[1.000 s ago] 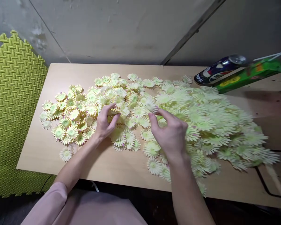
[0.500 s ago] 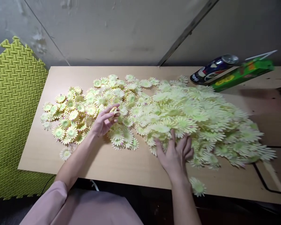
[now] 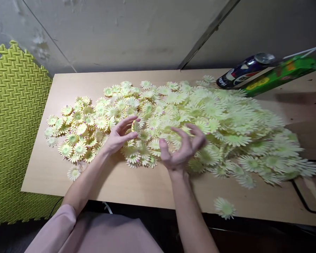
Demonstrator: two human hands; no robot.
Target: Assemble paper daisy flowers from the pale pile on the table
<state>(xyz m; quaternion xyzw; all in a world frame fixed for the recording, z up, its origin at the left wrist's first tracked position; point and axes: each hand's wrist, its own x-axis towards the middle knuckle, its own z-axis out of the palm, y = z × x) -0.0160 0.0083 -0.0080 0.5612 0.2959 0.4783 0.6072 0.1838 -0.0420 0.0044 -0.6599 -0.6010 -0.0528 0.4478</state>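
A wide heap of pale yellow paper daisies point(image 3: 226, 119) covers the wooden table point(image 3: 50, 168); the ones on the left point(image 3: 79, 130) have purple-tipped petals. My left hand point(image 3: 119, 135) rests on the flowers near the middle, its fingers pinching one small flower point(image 3: 135, 125). My right hand point(image 3: 183, 147) is turned palm up at the near edge of the big heap, fingers curled and spread, scooping under the flowers. I cannot tell whether it grips any.
One loose daisy point(image 3: 224, 208) lies near the table's front edge. A drink can point(image 3: 242, 74) lying on its side and a green box point(image 3: 279, 78) sit at the back right. A green foam mat point(image 3: 13, 133) stands left of the table. A black cable point(image 3: 301, 196) runs at right.
My right hand pulled back to the heap's near edge, then turned palm up and pushed the flowers leftward toward the middle. The left hand stayed put, holding its flower.
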